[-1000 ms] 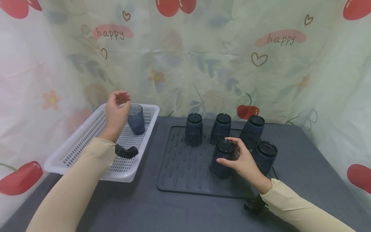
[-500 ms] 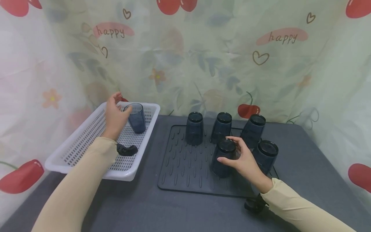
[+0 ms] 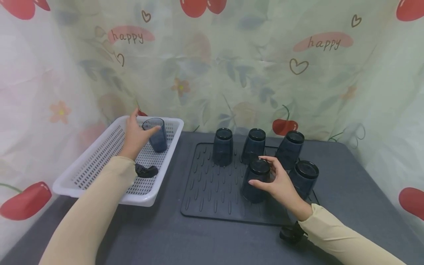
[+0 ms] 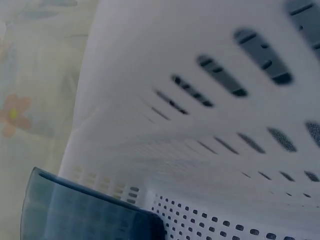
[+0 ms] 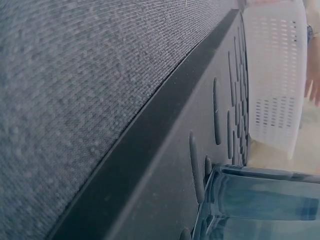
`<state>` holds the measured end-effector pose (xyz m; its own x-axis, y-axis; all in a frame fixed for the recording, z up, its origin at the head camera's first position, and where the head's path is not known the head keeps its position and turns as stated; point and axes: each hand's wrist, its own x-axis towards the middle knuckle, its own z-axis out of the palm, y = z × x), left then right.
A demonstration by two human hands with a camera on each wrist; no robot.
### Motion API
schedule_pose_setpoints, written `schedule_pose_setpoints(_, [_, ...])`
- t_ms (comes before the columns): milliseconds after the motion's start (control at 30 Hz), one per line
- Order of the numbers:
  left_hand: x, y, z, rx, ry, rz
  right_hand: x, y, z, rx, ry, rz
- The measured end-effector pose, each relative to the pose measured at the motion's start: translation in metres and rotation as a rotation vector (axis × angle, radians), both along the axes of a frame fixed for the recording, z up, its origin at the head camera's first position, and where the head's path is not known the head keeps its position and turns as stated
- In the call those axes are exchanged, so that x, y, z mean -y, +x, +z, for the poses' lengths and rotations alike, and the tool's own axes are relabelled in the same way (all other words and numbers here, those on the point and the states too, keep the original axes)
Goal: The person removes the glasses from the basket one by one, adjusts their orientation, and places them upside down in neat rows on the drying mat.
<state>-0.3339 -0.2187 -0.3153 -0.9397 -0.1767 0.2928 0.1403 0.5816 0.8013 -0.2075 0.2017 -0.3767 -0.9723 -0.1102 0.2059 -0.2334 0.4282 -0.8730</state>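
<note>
A dark blue-grey drinking glass (image 3: 159,141) stands mouth up at the far end of the white plastic basket (image 3: 169,162). My left hand (image 3: 135,137) is around its upper part, thumb across the near side by the rim, straight fingers spread beyond it on the left. In the left wrist view the same glass (image 4: 85,210) shows at the bottom left. On the black drying mat (image 3: 208,195), my right hand (image 3: 279,186) grips an upside-down glass (image 3: 253,191) between thumb and fingers. The right wrist view shows this glass (image 5: 270,200) close by the mat's ribbed surface.
Other upside-down glasses stand on the mat: one at the back left (image 3: 223,149), a back middle glass (image 3: 253,147), a back right glass (image 3: 289,149), and a front right glass (image 3: 304,178). A patterned curtain (image 3: 212,95) closes off the back and sides.
My left hand has come down and right, bringing the thumb across the glass in the basket. The right hand and its glass have stayed put.
</note>
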Motion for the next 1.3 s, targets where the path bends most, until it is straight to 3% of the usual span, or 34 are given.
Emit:
schedule_pose_setpoints(367, [0.001, -0.005, -0.004, 0.091, -0.075, -0.031, 0.0, -0.001, -0.001, 0.004, -0.009, -0.003])
schedule_pose_setpoints(667, [-0.001, -0.01, -0.009, 0.173, -0.08, -0.056, -0.002, -0.003, -0.005, -0.003, -0.004, -0.008])
schedule_pose_setpoints(1300, [0.012, -0.02, -0.014, 0.2, -0.088, -0.101, -0.001, -0.003, -0.004, -0.01, -0.019, 0.002])
